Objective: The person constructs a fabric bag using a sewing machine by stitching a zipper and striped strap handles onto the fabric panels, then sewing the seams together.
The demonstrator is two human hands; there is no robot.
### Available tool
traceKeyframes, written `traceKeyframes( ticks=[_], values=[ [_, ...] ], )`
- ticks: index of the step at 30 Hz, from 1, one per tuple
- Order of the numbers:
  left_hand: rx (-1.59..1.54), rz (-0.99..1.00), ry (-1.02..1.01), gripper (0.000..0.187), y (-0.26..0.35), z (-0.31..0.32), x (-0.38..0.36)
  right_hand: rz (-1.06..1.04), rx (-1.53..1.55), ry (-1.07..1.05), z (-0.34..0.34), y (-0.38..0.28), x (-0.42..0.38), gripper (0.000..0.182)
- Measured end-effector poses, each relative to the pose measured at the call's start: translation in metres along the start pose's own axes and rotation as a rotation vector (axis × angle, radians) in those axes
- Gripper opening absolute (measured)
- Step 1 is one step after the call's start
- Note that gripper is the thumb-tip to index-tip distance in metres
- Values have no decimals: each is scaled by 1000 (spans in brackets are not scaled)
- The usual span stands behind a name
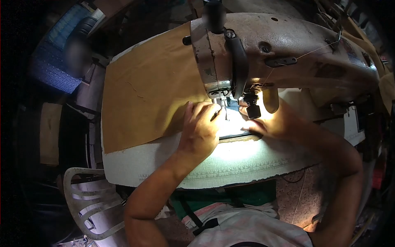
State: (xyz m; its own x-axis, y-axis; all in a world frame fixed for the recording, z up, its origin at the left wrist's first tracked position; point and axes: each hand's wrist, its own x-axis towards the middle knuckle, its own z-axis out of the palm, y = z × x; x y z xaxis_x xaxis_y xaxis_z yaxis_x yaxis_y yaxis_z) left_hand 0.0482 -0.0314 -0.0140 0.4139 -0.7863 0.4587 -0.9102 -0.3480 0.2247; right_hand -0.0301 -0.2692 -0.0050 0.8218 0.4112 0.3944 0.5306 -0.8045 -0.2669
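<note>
A worn brown sewing machine [296, 45] stands over the table, its needle area [224, 108] between my two hands. My left hand [200, 129] rests just left of the needle, fingers stretched over the edge of a large tan cloth [144, 90]. To the right of the needle, my right hand [273, 119] lies with thumb and forefinger apart; the tension knob [254, 111] partly hides it. Between the hands is a dark blue piece of fabric [233, 103], much of the spot washed out by the lamp glare.
The pale tabletop [164, 164] has a printed ruler [222, 169] along its front edge. A loose thread [135, 89] lies on the tan cloth. At the lower left stands a white plastic chair [92, 201]. Blue patterned fabric [53, 68] hangs at the upper left.
</note>
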Motion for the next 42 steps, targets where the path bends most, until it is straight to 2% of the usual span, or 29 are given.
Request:
traceKeyframes(
  ticks=[1,4,5,9,11,17,20,24,27,28,30,33,36,39,42],
  values=[
    [0,-1,0,29,0,-1,0,26,0,-12,-8,1,1,32],
    [-1,0,-18,30,1,-4,1,7,67,24,-1,14,6,26],
    [2,-1,-23,30,2,-4,1,95,194,12,0,16,6,24],
    [7,7,-29,31,2,-5,0,141,286,12,-5,19,6,24],
    [5,-1,-41,32,3,-5,-1,329,377,-127,-23,9,13,25],
    [12,-19,-95,37,2,-5,-3,349,435,-56,-5,25,2,35],
    [37,-12,-99,36,3,-7,-2,411,501,-97,-8,23,4,37],
    [63,-19,-66,34,-3,0,0,498,337,-131,-33,5,14,31],
    [-50,-72,20,31,-12,8,-4,493,353,-241,-37,7,19,25],
    [-50,-74,19,31,-14,8,-5,391,340,-160,-36,5,18,22],
    [-248,-122,34,29,-18,7,-7,290,328,-80,-34,4,17,20],
    [-226,-133,1,30,-13,1,-7,219,297,-22,-30,8,14,18],
    [-140,-177,-79,32,0,-6,-11,265,325,-72,-30,13,14,30],
    [-14,-140,-106,37,5,-3,-15,204,249,-121,-30,12,13,37],
    [-27,-158,-163,44,11,-8,-13,169,230,-25,-26,10,8,49]
  ],
)
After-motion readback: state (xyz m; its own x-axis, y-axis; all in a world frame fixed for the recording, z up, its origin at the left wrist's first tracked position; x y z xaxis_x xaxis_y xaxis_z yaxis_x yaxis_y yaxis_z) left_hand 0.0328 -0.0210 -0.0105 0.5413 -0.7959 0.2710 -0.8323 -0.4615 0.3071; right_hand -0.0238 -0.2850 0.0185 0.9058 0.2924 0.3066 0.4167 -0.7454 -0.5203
